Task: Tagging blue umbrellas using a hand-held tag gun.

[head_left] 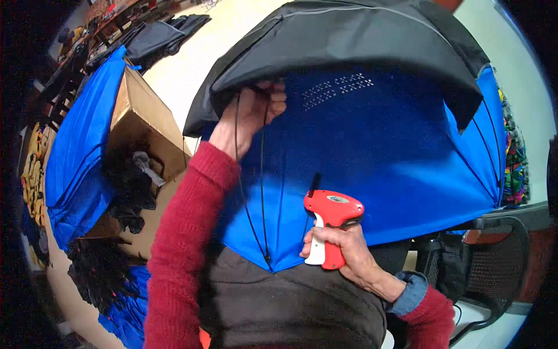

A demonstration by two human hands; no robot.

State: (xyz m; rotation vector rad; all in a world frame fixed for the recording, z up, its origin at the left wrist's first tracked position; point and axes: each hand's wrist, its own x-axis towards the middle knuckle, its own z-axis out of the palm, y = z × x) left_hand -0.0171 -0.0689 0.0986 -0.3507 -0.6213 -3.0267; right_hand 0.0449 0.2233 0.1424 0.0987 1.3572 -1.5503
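A partly spread umbrella covers my lap, with a blue canopy [401, 198] and a black fabric layer [349, 43] folded over its far side. Thin black ribs [266, 192] run down the blue cloth to a corner near me. My left hand [253, 110] reaches under the black layer's edge, fingers curled around part of the umbrella; exactly which part is hidden. Lower down, my right hand [351, 250] is wrapped around the handle of a red and white tagging gun [334, 206]. The gun's black tip points up and away, in front of the blue cloth.
At the left stands an open cardboard box [148, 113] with blue cloth [81, 157] draped over its side. Black fringed material [104, 279] lies below it. A black chair [497, 262] is at the right, near a pale wall [529, 75]. Dark folded bundles [160, 43] lie farther off.
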